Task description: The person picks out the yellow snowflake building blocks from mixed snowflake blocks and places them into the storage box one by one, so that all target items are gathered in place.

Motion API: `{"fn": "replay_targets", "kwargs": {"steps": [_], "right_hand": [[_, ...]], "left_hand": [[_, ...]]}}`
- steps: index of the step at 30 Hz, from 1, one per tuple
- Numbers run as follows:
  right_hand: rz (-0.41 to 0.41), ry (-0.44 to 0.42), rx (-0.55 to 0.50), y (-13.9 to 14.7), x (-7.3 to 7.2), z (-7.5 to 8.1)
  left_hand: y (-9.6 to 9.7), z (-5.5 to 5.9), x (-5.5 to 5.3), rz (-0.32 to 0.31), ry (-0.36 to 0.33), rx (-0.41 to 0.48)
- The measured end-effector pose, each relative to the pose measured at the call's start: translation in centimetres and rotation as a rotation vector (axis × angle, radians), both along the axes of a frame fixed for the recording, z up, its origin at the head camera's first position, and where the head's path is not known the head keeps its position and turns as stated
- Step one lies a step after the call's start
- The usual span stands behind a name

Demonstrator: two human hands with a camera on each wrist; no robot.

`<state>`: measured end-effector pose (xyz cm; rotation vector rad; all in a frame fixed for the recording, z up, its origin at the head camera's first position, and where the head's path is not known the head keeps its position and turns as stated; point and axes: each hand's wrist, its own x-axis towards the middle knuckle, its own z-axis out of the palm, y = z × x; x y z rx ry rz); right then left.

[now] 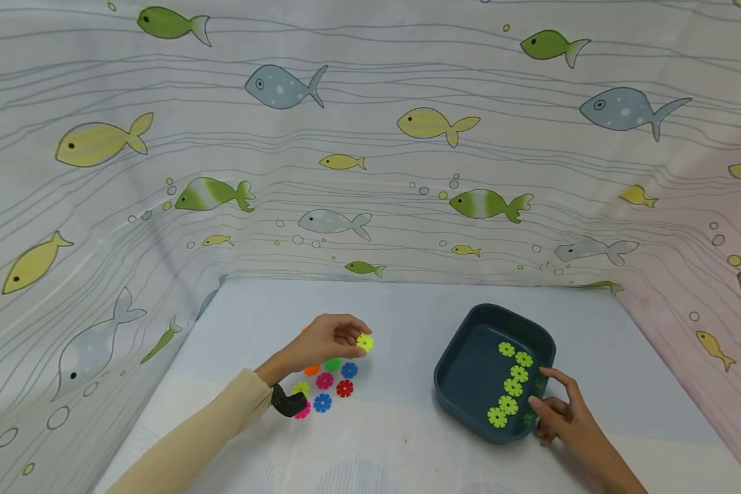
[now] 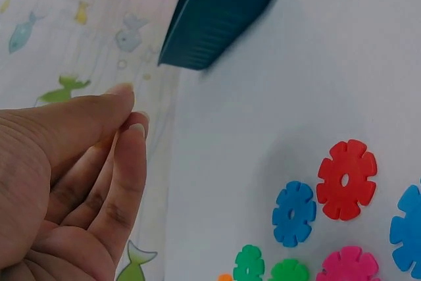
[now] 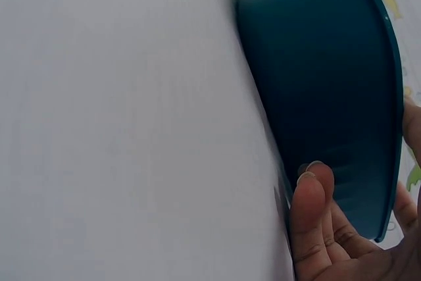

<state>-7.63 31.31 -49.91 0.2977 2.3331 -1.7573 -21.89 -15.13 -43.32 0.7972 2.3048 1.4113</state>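
My left hand [image 1: 330, 342] pinches a yellow-green plastic snowflake disc [image 1: 365, 342] between thumb and fingertips, above the table; in the left wrist view the fingers [image 2: 129, 162] hide the disc. Under and beside that hand lie loose notched discs, among them a red disc [image 1: 344, 388], a blue disc [image 1: 323, 403] and a pink disc [image 1: 324, 381]. On the right, my right hand [image 1: 562, 410] grips the side of a dark teal tub [image 1: 469, 384], thumb and index finger at the rim, the other fingers [image 3: 309, 205] against the outer wall. Several yellow-green discs [image 1: 513, 387] form a line inside the tub.
Behind and at both sides, a fish-patterned sheet [image 1: 407, 82] rises as walls around the white table [image 1: 401, 439]. A black band [image 1: 289, 401] is on the left wrist, partly covering a few loose discs.
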Motion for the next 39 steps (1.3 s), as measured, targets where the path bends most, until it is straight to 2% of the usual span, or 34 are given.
{"fn": "replay_targets", "kwargs": {"steps": [15, 26, 39], "right_hand": [[0.009, 0.021, -0.006, -0.1, 0.2, -0.1], [0.020, 0.011, 0.003, 0.0, 0.1, 0.0], [0.011, -0.004, 0.016, -0.1, 0.2, 0.0]], "left_hand": [[2.6, 0.4, -0.4, -0.068, 0.007, 0.019], [4.3, 0.4, -0.8, -0.084, 0.018, 0.037], [6.9, 0.9, -0.2, -0.125, 0.012, 0.066]]}}
